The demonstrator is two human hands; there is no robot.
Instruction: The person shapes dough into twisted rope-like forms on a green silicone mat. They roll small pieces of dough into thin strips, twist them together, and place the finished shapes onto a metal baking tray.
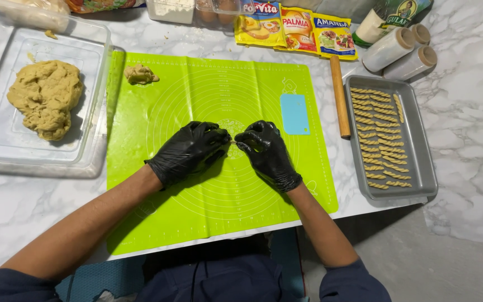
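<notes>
Over the green mat [219,184], the gloved left hand [188,151] and right hand [266,151] pinch a thin dough strand [233,142] between curled fingertips, stretched for twisting.

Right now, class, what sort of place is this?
Probably a home kitchen set up for baking: a green baking mat, a lump of dough in a clear tub, and a metal tray of twisted dough sticks.

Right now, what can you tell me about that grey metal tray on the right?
The grey metal tray is a shallow rectangular baking pan with a raised rim, lying flat on the marble table, partly over its edge. It holds rows of small twisted dough sticks, pale golden, filling its left half. A wooden rolling pin lies alongside its left. Neither hand touches it.
</notes>
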